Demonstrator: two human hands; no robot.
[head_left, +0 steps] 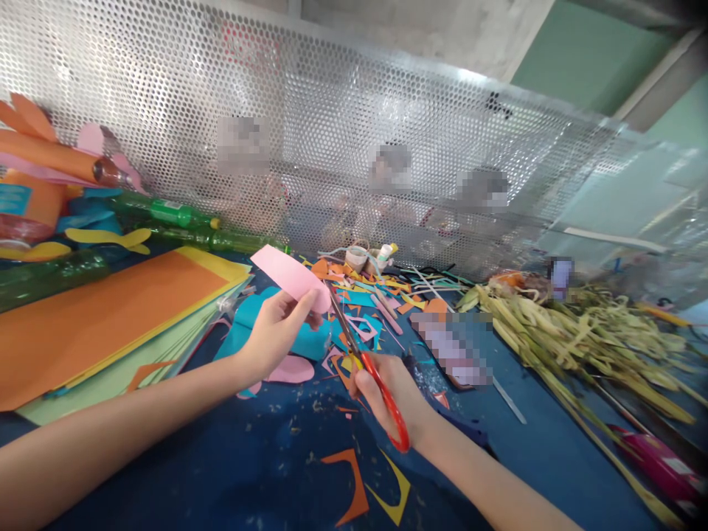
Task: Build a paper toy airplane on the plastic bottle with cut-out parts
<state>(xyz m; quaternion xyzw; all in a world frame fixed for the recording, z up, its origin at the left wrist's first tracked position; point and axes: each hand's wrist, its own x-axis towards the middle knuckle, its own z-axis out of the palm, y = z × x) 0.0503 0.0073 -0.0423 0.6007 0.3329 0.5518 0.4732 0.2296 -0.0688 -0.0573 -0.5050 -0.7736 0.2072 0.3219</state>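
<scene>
A strip of pink paper (287, 274) is pinched in my left hand (279, 328), between thumb and fingers. Its right end is rounded. My right hand (390, 391) is closed around a pair of scissors (387, 402) with red handles, blades pointing up and away. The blades meet the rounded right edge of the pink paper; I cannot tell whether they are fully closed. Behind my left hand lies a rolled blue paper (246, 324), and just below it a pink paper oval (290, 369). Paper scraps (362, 328) in several colours lie beyond the scissors.
Stacked coloured sheets (116, 317) and green bottles (166, 212) occupy the left. To the right are a phone (450, 350) and dried husks (575, 324). A perforated metal panel (321, 110) stands behind, with people beyond it. Orange (354, 487) and yellow offcuts (395, 494) lie in front.
</scene>
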